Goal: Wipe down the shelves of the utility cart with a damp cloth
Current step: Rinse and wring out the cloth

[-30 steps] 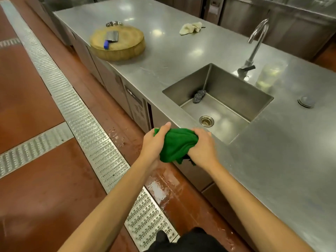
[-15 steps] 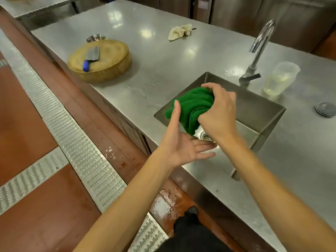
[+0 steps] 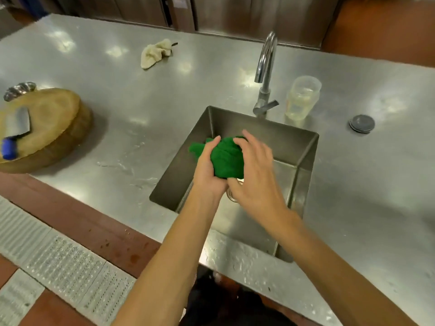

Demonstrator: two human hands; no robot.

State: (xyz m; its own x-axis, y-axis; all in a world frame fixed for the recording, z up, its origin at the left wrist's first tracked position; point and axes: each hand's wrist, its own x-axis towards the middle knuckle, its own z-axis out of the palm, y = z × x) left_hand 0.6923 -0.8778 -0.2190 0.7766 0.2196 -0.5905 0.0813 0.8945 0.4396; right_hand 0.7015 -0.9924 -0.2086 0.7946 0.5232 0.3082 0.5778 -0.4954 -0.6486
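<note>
A bunched green cloth (image 3: 226, 158) is held between both hands over the steel sink (image 3: 303, 147). My left hand (image 3: 207, 168) cups it from the left with the fingers curled round its near side. My right hand (image 3: 255, 165) wraps over it from the right, fingers across the top. The hands hide the sink's drain. No utility cart is in view.
A curved tap (image 3: 264, 74) stands behind the sink, with a clear plastic cup (image 3: 301, 100) of liquid to its right. A round wooden chopping block (image 3: 47, 130) carrying a cleaver (image 3: 16, 128) sits far left. A beige rag (image 3: 154, 55) and a grey plug (image 3: 361, 123) lie on the counter.
The cloth went from the counter's front edge to over the sink. My left hand, open half a second ago, has closed on it again beside the right. The view has swung to face the sink.
</note>
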